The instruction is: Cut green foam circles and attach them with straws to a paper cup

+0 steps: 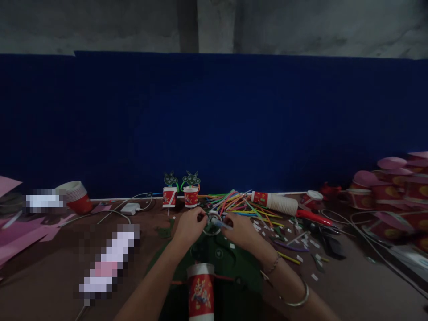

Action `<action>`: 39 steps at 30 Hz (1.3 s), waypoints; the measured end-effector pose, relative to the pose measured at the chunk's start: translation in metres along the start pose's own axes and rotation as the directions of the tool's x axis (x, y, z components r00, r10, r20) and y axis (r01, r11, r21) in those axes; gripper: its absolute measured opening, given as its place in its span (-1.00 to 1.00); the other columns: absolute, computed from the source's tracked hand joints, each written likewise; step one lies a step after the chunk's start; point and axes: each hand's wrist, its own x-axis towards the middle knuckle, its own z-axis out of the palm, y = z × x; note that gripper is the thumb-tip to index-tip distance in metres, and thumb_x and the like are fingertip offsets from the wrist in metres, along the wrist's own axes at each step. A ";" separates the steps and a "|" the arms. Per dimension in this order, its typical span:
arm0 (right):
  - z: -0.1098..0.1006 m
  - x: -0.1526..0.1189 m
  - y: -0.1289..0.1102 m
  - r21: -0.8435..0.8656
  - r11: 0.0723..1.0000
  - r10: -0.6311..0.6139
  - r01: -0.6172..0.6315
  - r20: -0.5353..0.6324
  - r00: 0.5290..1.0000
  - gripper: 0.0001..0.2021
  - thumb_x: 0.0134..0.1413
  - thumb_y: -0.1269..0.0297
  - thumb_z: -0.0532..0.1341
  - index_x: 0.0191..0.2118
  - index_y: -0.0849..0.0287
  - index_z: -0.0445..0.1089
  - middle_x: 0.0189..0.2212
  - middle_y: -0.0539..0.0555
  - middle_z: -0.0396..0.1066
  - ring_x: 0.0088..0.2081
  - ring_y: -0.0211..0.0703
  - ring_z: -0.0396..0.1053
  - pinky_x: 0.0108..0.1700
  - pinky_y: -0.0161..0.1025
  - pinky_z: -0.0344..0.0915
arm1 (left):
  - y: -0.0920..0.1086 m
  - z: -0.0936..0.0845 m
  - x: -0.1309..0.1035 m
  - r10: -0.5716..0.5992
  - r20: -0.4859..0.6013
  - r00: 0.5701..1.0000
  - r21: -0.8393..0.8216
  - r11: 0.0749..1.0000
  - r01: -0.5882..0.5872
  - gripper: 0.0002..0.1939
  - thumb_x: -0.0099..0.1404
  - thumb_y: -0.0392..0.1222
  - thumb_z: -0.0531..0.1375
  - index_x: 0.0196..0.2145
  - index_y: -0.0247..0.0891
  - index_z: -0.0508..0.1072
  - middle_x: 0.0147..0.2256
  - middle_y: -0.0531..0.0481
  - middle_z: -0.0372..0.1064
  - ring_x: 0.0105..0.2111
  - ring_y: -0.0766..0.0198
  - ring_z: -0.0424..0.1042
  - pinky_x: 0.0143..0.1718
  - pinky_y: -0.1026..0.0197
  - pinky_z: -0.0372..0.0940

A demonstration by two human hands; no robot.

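My left hand is closed in a pinch at the left edge of a white ring-shaped rim, perhaps a paper cup seen from above. What its fingertips hold is too small to make out. Across from it, my right hand grips a pale bluish stick-like piece that points in over the ring. Dark green paper lies beneath both hands. Nearer to me, a red printed paper cup has thin orange pieces sticking out at its sides.
Two red cups with dark animal-head cutouts stand behind. Coloured straws, a fallen cup stack, red-handled scissors and paper scraps lie right. Another cup stack, pink paper and a white charger are left.
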 end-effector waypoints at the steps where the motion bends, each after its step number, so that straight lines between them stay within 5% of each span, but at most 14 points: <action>1: 0.000 -0.002 -0.004 0.022 0.999 -0.029 0.029 0.000 1.000 -0.91 -0.10 0.29 0.18 -0.40 0.15 0.37 -0.47 0.02 0.46 -0.41 -0.18 0.36 -0.40 -0.34 0.05 | 0.000 0.001 0.000 0.005 0.004 1.000 0.006 1.000 -0.005 -0.90 0.11 -0.25 0.10 -0.47 -0.23 0.42 -0.48 0.03 0.43 -0.44 0.27 0.38 -0.43 0.29 0.13; 10: 0.000 -0.003 -0.008 -0.051 0.999 -0.003 0.003 -0.002 1.000 -0.88 -0.05 0.26 0.16 -0.37 0.16 0.37 -0.43 0.05 0.48 -0.37 -0.13 0.39 -0.34 -0.31 0.08 | 0.001 -0.004 0.000 0.019 0.035 0.999 0.056 0.998 -0.021 -0.88 0.11 -0.25 0.08 -0.45 -0.23 0.43 -0.46 0.02 0.43 -0.43 0.28 0.37 -0.42 0.29 0.12; 17: 0.010 0.002 0.019 -0.350 0.909 0.256 -0.227 0.039 0.966 -0.83 -0.04 0.36 0.13 -0.31 0.27 0.41 -0.38 0.24 0.48 -0.26 0.02 0.42 -0.20 -0.16 0.11 | -0.021 -0.017 -0.001 -0.117 0.326 0.938 0.318 0.948 0.008 -0.87 0.00 -0.31 0.12 -0.51 -0.24 0.47 -0.43 -0.06 0.46 -0.42 0.21 0.38 -0.45 0.26 0.10; 24: 0.015 0.002 0.025 -0.367 0.894 0.238 -0.258 -0.101 0.966 -0.75 -0.07 0.48 0.11 -0.22 0.32 0.41 -0.20 0.33 0.40 -0.10 0.11 0.30 -0.14 -0.10 0.10 | -0.039 -0.011 0.003 -0.145 0.398 0.906 0.293 0.956 0.024 -0.85 -0.04 -0.36 0.11 -0.55 -0.27 0.49 -0.46 -0.04 0.47 -0.45 0.24 0.38 -0.48 0.29 0.13; 27: 0.018 0.002 0.009 -0.188 0.964 0.172 -0.188 -0.098 0.980 -0.70 -0.06 0.43 0.12 -0.14 0.25 0.37 -0.19 0.25 0.41 -0.12 0.00 0.31 -0.17 -0.21 0.13 | -0.043 -0.006 0.005 -0.137 0.419 0.898 0.257 0.966 0.028 -0.84 -0.07 -0.37 0.10 -0.55 -0.28 0.49 -0.50 -0.02 0.46 -0.47 0.26 0.38 -0.49 0.30 0.13; 29: 0.026 0.000 -0.002 0.049 0.992 0.108 -0.113 0.098 0.989 -0.79 -0.02 0.40 0.09 -0.26 0.23 0.43 -0.36 0.14 0.47 -0.31 -0.15 0.37 -0.31 -0.32 0.15 | -0.045 -0.003 0.006 -0.134 0.425 0.895 0.239 0.970 0.032 -0.84 -0.08 -0.37 0.10 -0.56 -0.28 0.48 -0.52 -0.02 0.44 -0.48 0.26 0.37 -0.50 0.30 0.13; 31: 0.040 -0.003 -0.011 0.214 0.969 0.050 -0.122 0.313 0.949 -0.79 -0.02 0.34 0.11 -0.51 0.24 0.46 -0.56 0.10 0.45 -0.49 -0.22 0.33 -0.46 -0.35 0.10 | -0.045 -0.002 0.006 -0.128 0.431 0.893 0.221 0.975 0.033 -0.85 -0.09 -0.36 0.09 -0.58 -0.29 0.47 -0.54 -0.02 0.43 -0.50 0.26 0.35 -0.50 0.30 0.12; 33: 0.055 -0.008 -0.015 0.371 0.913 -0.007 -0.171 0.434 0.901 -0.69 0.01 0.23 0.11 -0.61 0.25 0.43 -0.68 0.05 0.37 -0.61 -0.29 0.23 -0.56 -0.37 0.02 | -0.044 -0.002 0.005 -0.116 0.439 0.891 0.196 0.980 0.031 -0.86 -0.10 -0.35 0.09 -0.60 -0.29 0.46 -0.55 0.00 0.41 -0.50 0.27 0.34 -0.51 0.30 0.12; 39: 0.078 -0.010 -0.016 0.686 0.645 -0.009 -0.338 0.448 0.894 -0.82 -0.06 0.27 0.18 -0.56 0.26 0.36 -0.71 -0.08 0.27 -0.72 -0.44 0.03 -0.66 -0.42 -0.10 | -0.040 -0.003 0.006 -0.085 0.448 0.890 0.083 0.995 0.053 -0.89 -0.10 -0.31 0.09 -0.59 -0.30 0.43 -0.62 0.06 0.32 -0.55 0.32 0.30 -0.55 0.33 0.08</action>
